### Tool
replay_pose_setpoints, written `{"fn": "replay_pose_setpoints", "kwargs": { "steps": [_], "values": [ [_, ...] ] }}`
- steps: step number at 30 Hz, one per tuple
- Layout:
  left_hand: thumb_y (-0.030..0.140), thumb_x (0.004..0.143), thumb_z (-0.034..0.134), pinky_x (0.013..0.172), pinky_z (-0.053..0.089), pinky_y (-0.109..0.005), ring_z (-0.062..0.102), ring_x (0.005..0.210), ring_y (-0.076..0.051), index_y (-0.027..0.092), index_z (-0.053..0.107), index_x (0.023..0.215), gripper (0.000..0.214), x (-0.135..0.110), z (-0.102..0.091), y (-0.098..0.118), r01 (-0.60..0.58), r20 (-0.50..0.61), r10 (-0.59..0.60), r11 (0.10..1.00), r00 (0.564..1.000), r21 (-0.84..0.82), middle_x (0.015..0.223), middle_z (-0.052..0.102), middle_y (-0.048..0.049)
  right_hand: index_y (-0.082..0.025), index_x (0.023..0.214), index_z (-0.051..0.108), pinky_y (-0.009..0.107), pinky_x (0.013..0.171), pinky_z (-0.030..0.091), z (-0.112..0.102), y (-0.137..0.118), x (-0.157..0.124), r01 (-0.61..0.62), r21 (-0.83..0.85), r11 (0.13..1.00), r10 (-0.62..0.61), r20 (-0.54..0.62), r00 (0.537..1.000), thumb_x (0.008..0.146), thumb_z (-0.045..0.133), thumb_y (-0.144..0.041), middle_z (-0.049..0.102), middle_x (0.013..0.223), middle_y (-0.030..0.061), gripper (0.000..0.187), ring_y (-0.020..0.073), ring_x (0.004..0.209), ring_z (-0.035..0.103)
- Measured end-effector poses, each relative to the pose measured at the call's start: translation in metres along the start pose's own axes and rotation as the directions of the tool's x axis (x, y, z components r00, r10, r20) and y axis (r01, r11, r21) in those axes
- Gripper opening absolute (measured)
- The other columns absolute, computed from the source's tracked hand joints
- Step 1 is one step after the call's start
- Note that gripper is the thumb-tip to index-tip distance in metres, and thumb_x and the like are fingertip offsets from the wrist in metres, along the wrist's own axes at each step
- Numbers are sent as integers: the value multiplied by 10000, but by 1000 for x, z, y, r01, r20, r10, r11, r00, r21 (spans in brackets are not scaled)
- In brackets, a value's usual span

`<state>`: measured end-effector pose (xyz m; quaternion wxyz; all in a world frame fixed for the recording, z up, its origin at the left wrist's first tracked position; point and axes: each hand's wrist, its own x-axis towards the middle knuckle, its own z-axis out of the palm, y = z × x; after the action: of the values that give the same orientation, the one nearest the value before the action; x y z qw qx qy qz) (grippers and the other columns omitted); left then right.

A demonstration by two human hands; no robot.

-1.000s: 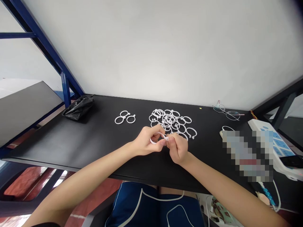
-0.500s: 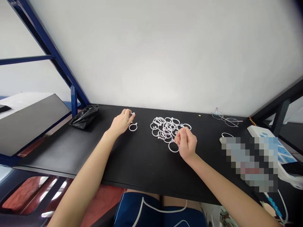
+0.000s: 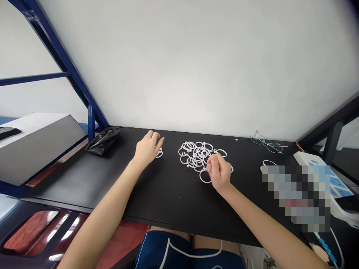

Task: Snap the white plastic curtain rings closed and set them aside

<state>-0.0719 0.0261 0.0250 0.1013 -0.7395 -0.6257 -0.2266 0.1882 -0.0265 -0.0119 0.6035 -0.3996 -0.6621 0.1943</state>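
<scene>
A pile of white plastic rings [image 3: 198,154] lies on the black table [image 3: 168,194]. My right hand [image 3: 219,171] is at the pile's near right edge, its fingers pinched on one white ring [image 3: 205,178] that still touches the table. My left hand [image 3: 147,147] reaches to the left of the pile. Its fingers lie stretched over a small separate group of rings [image 3: 159,152], hiding most of them, and I see nothing gripped in them.
A crumpled black plastic bag [image 3: 102,140] sits at the table's back left, beside a blue metal frame [image 3: 90,123]. Spectacles [image 3: 267,144] lie at the back right. A white and blue power strip [image 3: 333,179] and a white cable [image 3: 269,162] are on the right.
One second ago both hands held one ring together in front of the pile. My left hand has since gone left to the small group, and my right hand has pinched a ring at the pile.
</scene>
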Motion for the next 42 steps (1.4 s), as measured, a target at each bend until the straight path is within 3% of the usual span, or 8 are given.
{"fn": "replay_pose_setpoints", "kwargs": {
  "steps": [3,5,7,15,23,29,33,42],
  "values": [
    [375,979,414,755,511,-288,586,991,-207,199,569,1058,247,-10,1,27,-299,-45,297,927,954,-226,1049,608,-77,-202,727,486,230,412,336,0,2,-2,12,-4,1000,-12,21,1000,1019,364,-328,349,462,-80,340,81,371,373],
    [329,958,464,852,520,-337,548,1070,-222,199,566,1146,250,-18,7,43,-482,-16,505,814,863,-325,1170,585,-99,-199,737,504,234,421,343,-2,2,-2,35,-36,999,-34,33,999,1015,374,-325,364,464,-76,331,84,377,385],
    [275,949,475,971,482,-405,507,1158,-249,182,580,1169,261,-24,14,51,-559,-1,600,744,800,-366,1275,533,-129,-197,739,516,237,430,350,-4,1,0,59,-71,996,-57,23,998,1011,387,-323,388,468,-69,326,88,387,406],
    [175,933,459,999,478,-445,484,1223,-276,189,569,1239,325,-23,33,40,-514,123,604,754,788,-408,1326,505,-138,-196,738,515,238,426,344,-9,-2,5,118,-122,985,-122,-27,992,1014,375,-303,397,464,-63,327,87,380,415],
    [110,916,443,869,510,-346,587,988,-217,165,587,1150,280,-23,24,48,-515,138,622,736,771,-440,1034,633,-88,-193,750,535,232,415,335,-4,-2,-2,159,-158,975,-152,53,987,1007,381,-284,385,459,-65,313,85,381,421],
    [117,948,388,748,495,-289,602,858,-185,158,614,1063,257,-23,22,50,-531,148,637,730,756,-430,920,640,-69,-194,748,529,236,411,333,-4,-3,-1,153,-156,976,-145,63,987,1009,368,-298,391,453,-61,324,88,378,417],
    [149,969,378,731,485,-284,598,823,-177,159,627,995,251,-23,22,51,-558,116,653,714,748,-423,888,632,-66,-195,755,535,234,411,324,-4,-2,-2,161,-147,976,-152,72,986,1008,371,-286,405,457,-60,315,83,372,407],
    [210,1007,351,746,493,-295,605,836,-176,155,619,1006,274,-24,17,52,-607,-75,646,663,760,-438,894,651,-80,-199,754,535,240,411,332,-4,-2,-2,148,-153,977,-137,81,987,1011,367,-311,391,450,-63,327,90,370,411]
  ]
}}
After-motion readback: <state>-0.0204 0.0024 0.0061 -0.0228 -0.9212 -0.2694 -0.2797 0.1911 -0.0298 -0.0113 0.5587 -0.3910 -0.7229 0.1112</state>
